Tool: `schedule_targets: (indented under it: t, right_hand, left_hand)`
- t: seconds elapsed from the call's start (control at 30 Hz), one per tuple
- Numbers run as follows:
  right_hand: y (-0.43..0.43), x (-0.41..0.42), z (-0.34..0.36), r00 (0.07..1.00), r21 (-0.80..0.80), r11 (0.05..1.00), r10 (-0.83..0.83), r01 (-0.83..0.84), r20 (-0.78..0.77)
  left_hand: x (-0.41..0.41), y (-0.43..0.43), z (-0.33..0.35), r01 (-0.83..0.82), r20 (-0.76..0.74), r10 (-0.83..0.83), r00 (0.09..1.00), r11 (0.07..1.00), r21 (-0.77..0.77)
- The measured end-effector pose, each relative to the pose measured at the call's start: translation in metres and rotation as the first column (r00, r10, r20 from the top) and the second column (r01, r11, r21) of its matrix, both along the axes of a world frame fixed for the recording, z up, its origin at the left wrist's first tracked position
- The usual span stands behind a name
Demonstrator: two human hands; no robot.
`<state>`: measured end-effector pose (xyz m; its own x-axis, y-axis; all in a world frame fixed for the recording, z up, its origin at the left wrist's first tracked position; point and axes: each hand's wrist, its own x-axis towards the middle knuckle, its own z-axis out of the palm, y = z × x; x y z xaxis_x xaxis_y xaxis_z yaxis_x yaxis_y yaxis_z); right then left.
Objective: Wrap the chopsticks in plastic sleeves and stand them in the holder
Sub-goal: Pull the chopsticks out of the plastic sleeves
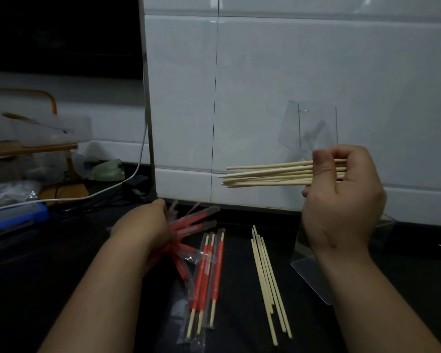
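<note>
Right hand (341, 200) has its fingers curled tight round a bundle of bare pale wooden chopsticks (265, 174). It's held up off the counter, lying roughly level, tips sticking out to the left of the fingers. Directly behind and below those fingers is the clear plastic holder (316, 126), standing against the white tiled wall (290, 59); can't tell if anything's in it.

Left hand (143, 225) is clenched round a fanned-out bunch of red-and-clear plastic sleeves (191, 222) that spread to the right of its fingers, low over the black countertop (239, 327).

Just nearer than those sleeves, a few already sleeved chopsticks (206, 276) lie flat. Further right, below the right hand's fingers, a small row of loose bare chopsticks (267, 281) lies on the counter. A white cable (112, 189) trails off left past the left hand.
</note>
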<state>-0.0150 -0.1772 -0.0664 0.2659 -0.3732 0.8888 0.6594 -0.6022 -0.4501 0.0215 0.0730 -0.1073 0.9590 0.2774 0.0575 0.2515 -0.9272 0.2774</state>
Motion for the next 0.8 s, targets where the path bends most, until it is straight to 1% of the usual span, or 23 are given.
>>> schedule_targets:
  t: [0.1, 0.13, 0.2, 0.3, 0.37, 0.47, 0.6, 0.8]
  right_hand:
    - [0.001, 0.000, 0.000, 1.000, -0.007, 1.000, -0.002, 0.001, -0.005]
    - [0.001, 0.000, -0.001, 1.000, -0.007, 1.000, -0.001, 0.001, -0.005]
    - [0.001, 0.000, -0.002, 1.000, -0.012, 1.000, 0.000, 0.000, -0.006]
    - [0.001, 0.001, -0.002, 1.000, -0.021, 1.000, 0.002, -0.002, -0.011]
    - [0.001, 0.002, -0.003, 1.000, -0.019, 1.000, 0.004, -0.004, -0.016]
    - [0.003, 0.001, -0.003, 1.000, -0.026, 1.000, 0.005, -0.006, -0.015]
    - [0.004, 0.001, -0.003, 1.000, -0.030, 1.000, -0.006, 0.006, 0.001]
    - [0.002, 0.003, -0.004, 1.000, -0.029, 1.000, 0.000, 0.000, -0.004]
  left_hand:
    - [0.002, 0.001, -0.001, -0.022, 0.123, 0.021, 0.992, 1.000, 0.008]
    - [0.003, 0.002, -0.001, -0.027, 0.128, 0.027, 0.991, 1.000, -0.004]
    - [0.005, 0.001, -0.002, -0.022, 0.071, 0.023, 0.997, 1.000, -0.019]
    - [0.006, 0.000, -0.006, -0.032, -0.074, 0.028, 0.997, 0.998, -0.054]
    - [0.006, -0.002, -0.008, -0.028, -0.124, 0.019, 0.992, 0.997, -0.071]
    - [0.004, -0.005, -0.010, -0.007, -0.142, -0.002, 0.990, 0.998, -0.064]
    - [0.002, -0.007, -0.010, 0.004, -0.155, -0.003, 0.988, 1.000, 0.005]
    - [0.008, -0.008, -0.015, 0.090, -0.062, -0.091, 0.994, 0.996, -0.029]
